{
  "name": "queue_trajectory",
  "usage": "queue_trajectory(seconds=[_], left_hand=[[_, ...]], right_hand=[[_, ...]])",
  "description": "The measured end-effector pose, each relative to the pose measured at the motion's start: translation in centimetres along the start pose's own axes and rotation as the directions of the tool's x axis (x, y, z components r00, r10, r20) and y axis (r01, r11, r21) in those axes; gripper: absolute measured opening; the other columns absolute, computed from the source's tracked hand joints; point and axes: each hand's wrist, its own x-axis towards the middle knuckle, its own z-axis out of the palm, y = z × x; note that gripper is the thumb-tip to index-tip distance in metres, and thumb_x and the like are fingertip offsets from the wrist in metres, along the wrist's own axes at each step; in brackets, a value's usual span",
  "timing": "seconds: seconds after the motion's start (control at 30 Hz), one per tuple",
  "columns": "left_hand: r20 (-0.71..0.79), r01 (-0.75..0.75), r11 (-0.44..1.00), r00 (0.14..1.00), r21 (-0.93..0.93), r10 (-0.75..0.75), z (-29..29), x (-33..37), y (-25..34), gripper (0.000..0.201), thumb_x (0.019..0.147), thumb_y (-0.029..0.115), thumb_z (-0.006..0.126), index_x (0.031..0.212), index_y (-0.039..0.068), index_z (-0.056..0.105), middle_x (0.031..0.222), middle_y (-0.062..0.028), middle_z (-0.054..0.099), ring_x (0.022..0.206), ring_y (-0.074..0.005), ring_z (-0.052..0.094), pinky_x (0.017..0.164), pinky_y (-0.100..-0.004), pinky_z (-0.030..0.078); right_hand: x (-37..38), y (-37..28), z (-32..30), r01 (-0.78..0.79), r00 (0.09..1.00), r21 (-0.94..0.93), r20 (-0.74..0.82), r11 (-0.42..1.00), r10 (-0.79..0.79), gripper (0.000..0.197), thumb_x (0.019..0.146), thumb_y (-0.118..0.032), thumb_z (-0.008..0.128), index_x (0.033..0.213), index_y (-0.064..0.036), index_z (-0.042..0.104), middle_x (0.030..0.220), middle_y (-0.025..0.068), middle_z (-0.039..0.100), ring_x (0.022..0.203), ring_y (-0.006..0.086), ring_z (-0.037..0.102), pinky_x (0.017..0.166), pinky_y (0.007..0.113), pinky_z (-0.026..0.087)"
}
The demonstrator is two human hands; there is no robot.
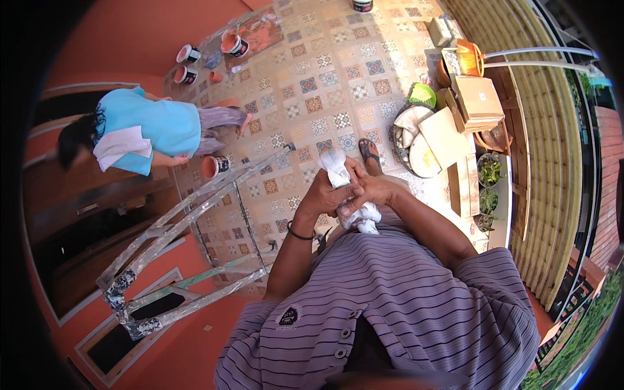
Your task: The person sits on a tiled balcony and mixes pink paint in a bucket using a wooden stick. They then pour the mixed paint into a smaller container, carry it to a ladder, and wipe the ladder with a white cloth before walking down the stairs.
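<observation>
A white cloth (335, 164) is bunched between my two hands in front of my waist. One end sticks up beyond my fingers, and the crumpled rest hangs below them, close to my shirt. My left hand (323, 194) is closed round it, a dark band on that wrist. My right hand (375, 189) meets the left one, its fingers also closed on the cloth. The middle of the cloth is hidden by the fingers.
A paint-spattered ladder (175, 227) stands at my left. Beyond it a person in a blue shirt (153, 120) bends by the wall, near a paint bucket (213, 166). More paint buckets (234, 45) sit far left. Cardboard boxes (478, 101) and potted plants (489, 170) line the right side.
</observation>
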Motion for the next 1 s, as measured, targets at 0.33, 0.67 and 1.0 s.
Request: queue_trajectory(seconds=[0.33,0.67,1.0], left_hand=[[-0.103,0.022,0.993,0.994,-0.116,-0.034,-9.7,13.8,2.6,0.068,0.088,0.039,0.085,0.138,0.003,0.055,0.123,-0.0111,0.063,0.109,-0.0194,0.063,0.095,-0.0362,0.052],[-0.291,0.580,0.711,0.815,0.398,-0.501,-22.7,13.3,-8.0,0.071,0.096,0.059,0.065,0.134,-0.001,0.062,0.130,-0.0265,0.064,0.123,-0.0421,0.063,0.103,-0.0444,0.051],[-0.288,0.557,0.691,0.830,0.460,-0.478,-41.5,17.4,-12.1,0.070,0.099,0.058,0.060,0.129,-0.004,0.067,0.134,-0.0313,0.062,0.128,-0.0456,0.058,0.110,-0.0489,0.046]], right_hand=[[9.4,-11.1,-11.0,0.031,0.999,0.404,-0.044,0.914,-0.015,0.052,0.075,0.006,0.082,0.124,0.0020,0.065,0.101,0.0165,0.076,0.100,0.0297,0.075,0.092,0.043,0.059],[15.5,-19.8,-22.3,-0.267,0.950,-0.419,-0.266,0.868,0.164,0.047,0.073,-0.021,0.087,0.110,0.0029,0.071,0.097,0.0139,0.075,0.090,0.0251,0.073,0.081,0.038,0.056],[31.9,-30.3,-22.5,-0.291,0.755,-0.944,-0.129,0.153,0.643,0.043,0.076,-0.020,0.072,0.116,-0.0069,0.075,0.106,0.0190,0.077,0.108,0.0373,0.072,0.096,0.045,0.054]])
